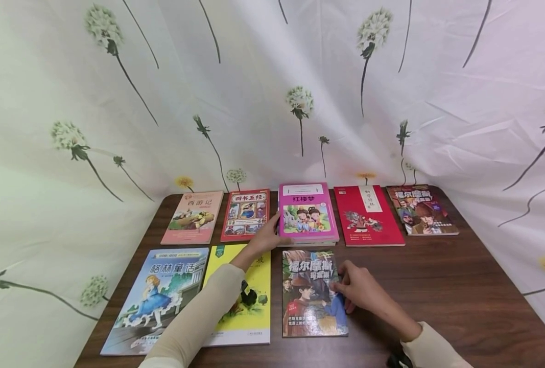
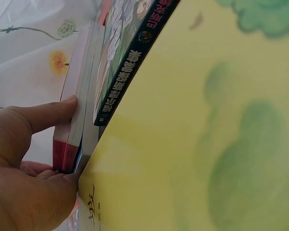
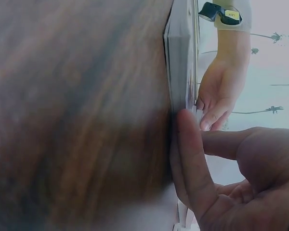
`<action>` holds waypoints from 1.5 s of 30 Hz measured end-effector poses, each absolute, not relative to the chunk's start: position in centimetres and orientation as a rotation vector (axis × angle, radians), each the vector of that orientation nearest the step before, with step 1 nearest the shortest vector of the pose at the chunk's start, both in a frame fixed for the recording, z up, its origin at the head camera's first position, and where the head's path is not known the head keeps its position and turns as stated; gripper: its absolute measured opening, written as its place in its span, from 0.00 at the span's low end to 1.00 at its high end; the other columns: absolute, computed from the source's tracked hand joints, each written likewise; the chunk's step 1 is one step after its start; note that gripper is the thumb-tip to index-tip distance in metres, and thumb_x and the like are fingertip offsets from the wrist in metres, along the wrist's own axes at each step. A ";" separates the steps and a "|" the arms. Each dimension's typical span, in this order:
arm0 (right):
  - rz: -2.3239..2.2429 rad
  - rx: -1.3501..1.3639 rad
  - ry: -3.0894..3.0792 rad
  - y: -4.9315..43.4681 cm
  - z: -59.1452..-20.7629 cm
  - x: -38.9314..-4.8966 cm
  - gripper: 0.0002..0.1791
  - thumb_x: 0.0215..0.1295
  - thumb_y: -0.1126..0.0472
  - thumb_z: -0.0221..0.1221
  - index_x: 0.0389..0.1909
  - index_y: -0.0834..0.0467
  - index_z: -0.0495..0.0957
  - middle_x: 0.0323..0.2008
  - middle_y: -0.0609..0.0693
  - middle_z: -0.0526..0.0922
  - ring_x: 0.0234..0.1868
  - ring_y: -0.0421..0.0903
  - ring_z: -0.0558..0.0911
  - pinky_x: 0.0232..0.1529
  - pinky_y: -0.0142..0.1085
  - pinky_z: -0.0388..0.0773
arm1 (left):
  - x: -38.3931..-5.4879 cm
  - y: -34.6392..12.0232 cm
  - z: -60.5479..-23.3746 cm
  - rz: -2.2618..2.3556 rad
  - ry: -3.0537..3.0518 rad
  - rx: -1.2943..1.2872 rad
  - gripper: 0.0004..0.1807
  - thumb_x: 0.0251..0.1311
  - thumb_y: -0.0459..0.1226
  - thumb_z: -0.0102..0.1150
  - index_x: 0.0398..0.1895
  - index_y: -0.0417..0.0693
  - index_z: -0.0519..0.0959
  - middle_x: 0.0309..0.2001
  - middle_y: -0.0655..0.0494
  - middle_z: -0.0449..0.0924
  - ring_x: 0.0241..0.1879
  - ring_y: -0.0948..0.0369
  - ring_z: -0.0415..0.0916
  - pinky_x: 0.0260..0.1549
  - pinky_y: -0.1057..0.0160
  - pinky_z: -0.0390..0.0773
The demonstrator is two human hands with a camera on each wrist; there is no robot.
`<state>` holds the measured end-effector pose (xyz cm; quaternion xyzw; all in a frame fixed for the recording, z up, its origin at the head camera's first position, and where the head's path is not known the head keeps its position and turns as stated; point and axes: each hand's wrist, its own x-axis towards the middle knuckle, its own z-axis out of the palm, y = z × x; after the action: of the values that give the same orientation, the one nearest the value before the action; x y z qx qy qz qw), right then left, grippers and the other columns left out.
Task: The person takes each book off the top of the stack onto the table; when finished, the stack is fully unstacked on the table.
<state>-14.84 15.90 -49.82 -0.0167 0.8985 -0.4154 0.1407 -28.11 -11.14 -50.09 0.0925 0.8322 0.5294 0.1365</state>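
At the middle of the back row, my left hand grips the lower left corner of a magenta book, thumb at its near edge and fingers at its left side. The left wrist view shows the thumb on the page edges of this book, which lies on another book. My right hand holds the right edge of a dark paperback with cartoon figures, lying flat in the front row. In the right wrist view, fingers lie along that paperback's page edge, low against the table.
A yellow book lies under my left forearm, beside a blue book. Along the back lie a peach book, a red comic-panel book, a red book and another dark paperback. Flowered cloth hangs behind the brown table.
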 end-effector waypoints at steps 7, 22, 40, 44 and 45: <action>-1.224 -0.081 2.565 16.6 -49.0 -15.7 0.16 0.71 0.61 0.69 0.51 0.65 0.77 0.27 0.51 0.83 0.17 0.46 0.85 0.19 0.40 0.84 | -28.1 -11.2 -50.2 1.518 2.418 0.268 0.59 0.64 0.38 0.76 0.89 0.51 0.44 0.85 0.42 0.54 0.82 0.41 0.58 0.76 0.39 0.69; -1.287 -0.315 2.626 18.2 -43.7 -21.5 0.12 0.77 0.63 0.62 0.53 0.68 0.79 0.35 0.61 0.84 0.24 0.48 0.88 0.30 0.45 0.90 | -28.1 -11.3 -50.3 1.549 2.391 0.259 0.60 0.64 0.37 0.76 0.89 0.51 0.43 0.87 0.43 0.49 0.84 0.41 0.53 0.77 0.40 0.67; -1.316 -0.215 2.675 17.8 -43.3 -29.7 0.17 0.81 0.58 0.58 0.56 0.69 0.79 0.46 0.69 0.85 0.30 0.50 0.90 0.42 0.52 0.92 | -28.0 -11.1 -50.3 1.500 2.431 0.232 0.60 0.63 0.39 0.76 0.89 0.54 0.45 0.86 0.43 0.50 0.83 0.40 0.55 0.77 0.38 0.67; -1.311 -0.199 2.672 17.6 -43.9 -30.8 0.17 0.81 0.58 0.57 0.56 0.70 0.78 0.47 0.68 0.86 0.33 0.52 0.90 0.45 0.53 0.91 | -28.1 -11.1 -50.3 1.510 2.424 0.234 0.59 0.64 0.38 0.76 0.89 0.53 0.45 0.87 0.43 0.50 0.83 0.40 0.55 0.76 0.38 0.67; -1.305 -0.194 2.676 17.5 -44.0 -31.1 0.17 0.81 0.59 0.58 0.56 0.70 0.77 0.47 0.68 0.85 0.34 0.52 0.90 0.46 0.52 0.91 | -28.1 -11.1 -50.3 1.513 2.423 0.234 0.59 0.64 0.38 0.76 0.89 0.53 0.45 0.86 0.43 0.50 0.83 0.40 0.55 0.76 0.38 0.67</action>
<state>-31.10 17.54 -44.00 -0.0648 0.8940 -0.4362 0.0791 -28.10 -11.11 -50.29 0.0809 0.8373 0.5229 0.1374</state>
